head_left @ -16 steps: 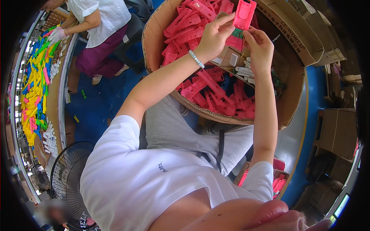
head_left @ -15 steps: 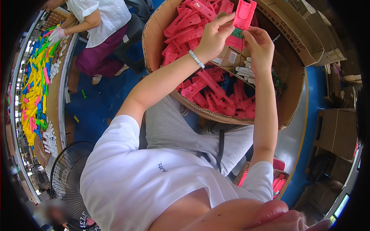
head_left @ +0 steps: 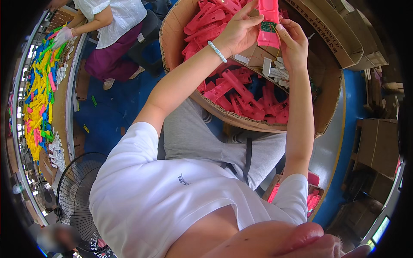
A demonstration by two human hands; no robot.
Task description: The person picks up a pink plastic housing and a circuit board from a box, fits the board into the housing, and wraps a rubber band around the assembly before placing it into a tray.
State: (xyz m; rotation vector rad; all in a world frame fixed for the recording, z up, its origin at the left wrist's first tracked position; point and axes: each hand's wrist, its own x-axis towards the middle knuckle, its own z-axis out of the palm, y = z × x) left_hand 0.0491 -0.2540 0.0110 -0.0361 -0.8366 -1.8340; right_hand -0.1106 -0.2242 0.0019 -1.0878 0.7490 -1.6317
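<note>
Over the carton, my left hand (head_left: 239, 31) grips a long pink plastic housing (head_left: 269, 9) from its left side, thumb and fingers closed round it. A small green circuit board (head_left: 269, 27) lies in the middle of the housing, with thin wires (head_left: 270, 42) hanging loose below it. My right hand (head_left: 295, 43) is closed at the board's right edge, thumb tip against it and fingers curled behind. Many more pink housings (head_left: 241, 92) fill the carton. White plastic pieces (head_left: 277, 73) sit on a cardboard ledge beneath my hands.
The cut-down carton (head_left: 254, 125) stands against my knees. At left, a co-worker in gloves (head_left: 63, 38) works at a bench heaped with coloured plastic parts (head_left: 41, 101). A black fan (head_left: 81, 193) is at lower left; stacked boxes (head_left: 376, 144) line the right.
The housing has come lower, and the circuit board now shows more fully within it. My right thumb has moved up to the board's edge. My left hand keeps its grip.
</note>
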